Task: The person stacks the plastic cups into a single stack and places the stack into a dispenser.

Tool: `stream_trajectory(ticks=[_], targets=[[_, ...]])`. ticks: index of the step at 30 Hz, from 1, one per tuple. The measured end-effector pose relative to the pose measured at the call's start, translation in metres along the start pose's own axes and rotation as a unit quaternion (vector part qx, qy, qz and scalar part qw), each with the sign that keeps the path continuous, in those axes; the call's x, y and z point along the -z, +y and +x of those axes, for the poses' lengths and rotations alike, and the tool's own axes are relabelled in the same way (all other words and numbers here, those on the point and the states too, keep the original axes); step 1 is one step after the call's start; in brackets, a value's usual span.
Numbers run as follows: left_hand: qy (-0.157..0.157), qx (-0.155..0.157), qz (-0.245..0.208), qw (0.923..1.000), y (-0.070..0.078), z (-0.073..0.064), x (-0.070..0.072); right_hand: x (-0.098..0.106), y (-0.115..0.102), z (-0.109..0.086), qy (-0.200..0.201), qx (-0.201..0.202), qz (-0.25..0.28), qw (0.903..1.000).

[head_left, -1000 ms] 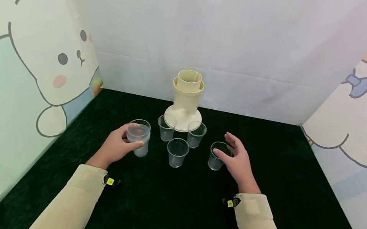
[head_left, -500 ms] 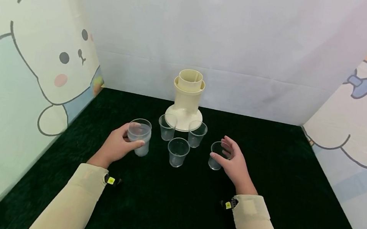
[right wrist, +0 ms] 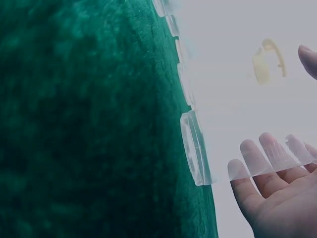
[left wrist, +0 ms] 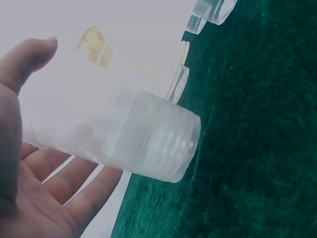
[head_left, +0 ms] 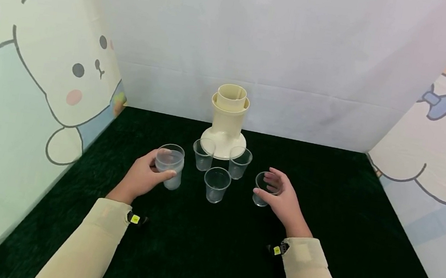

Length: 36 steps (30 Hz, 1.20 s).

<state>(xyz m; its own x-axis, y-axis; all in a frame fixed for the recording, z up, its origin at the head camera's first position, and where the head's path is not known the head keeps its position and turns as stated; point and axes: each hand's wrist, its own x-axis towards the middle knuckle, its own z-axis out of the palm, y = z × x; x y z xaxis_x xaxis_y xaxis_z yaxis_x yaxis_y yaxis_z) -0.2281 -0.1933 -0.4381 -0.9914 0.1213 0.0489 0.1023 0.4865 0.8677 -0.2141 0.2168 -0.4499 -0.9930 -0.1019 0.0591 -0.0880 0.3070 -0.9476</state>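
Observation:
My left hand (head_left: 142, 179) holds a stack of nested clear plastic cups (head_left: 170, 169) upright, thumb on the near side and fingers round the far side. In the left wrist view the stack's ridged base (left wrist: 171, 144) is near the green cloth. At the right, my right hand (head_left: 283, 197) grips a single clear plastic cup (head_left: 261, 197), thumb in front and fingers behind. Through that cup's wall the fingertips (right wrist: 253, 156) show in the right wrist view. Between the hands stand three more clear cups: a front one (head_left: 215, 189), a back left one (head_left: 202, 161) and a back right one (head_left: 237, 170).
A cream two-part cylinder (head_left: 227, 123) on a wide round base stands behind the cups. Dark green cloth (head_left: 207, 254) covers the table. A pale backdrop (head_left: 302, 51) rises behind, with cartoon panels at both sides.
My right hand's thumb and fingers have closed in round the right-hand cup, moving slightly left. The left hand and its stack stay put; the whole view has shifted a little.

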Motion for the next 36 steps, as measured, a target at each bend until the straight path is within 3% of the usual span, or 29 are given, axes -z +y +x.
stream_trajectory(ticks=[6, 18, 25, 36], targets=[[0.0, 0.001, -0.001, 1.0, -0.002, 0.001, 0.0, -0.001, -0.012, 0.001, 0.006, -0.009, -0.006, 0.9999], [0.0, 0.0, -0.001, 1.0, -0.003, 0.001, 0.0, 0.002, -0.032, 0.008, 0.036, 0.027, -0.009, 0.9989], [0.004, -0.01, -0.006, 0.9999, -0.002, 0.0, -0.001, 0.003, -0.042, 0.01, 0.03, 0.019, 0.028, 0.999], [0.004, -0.003, -0.004, 1.0, -0.003, 0.0, -0.001, -0.002, -0.068, 0.021, 0.004, 0.041, -0.017, 0.999]])
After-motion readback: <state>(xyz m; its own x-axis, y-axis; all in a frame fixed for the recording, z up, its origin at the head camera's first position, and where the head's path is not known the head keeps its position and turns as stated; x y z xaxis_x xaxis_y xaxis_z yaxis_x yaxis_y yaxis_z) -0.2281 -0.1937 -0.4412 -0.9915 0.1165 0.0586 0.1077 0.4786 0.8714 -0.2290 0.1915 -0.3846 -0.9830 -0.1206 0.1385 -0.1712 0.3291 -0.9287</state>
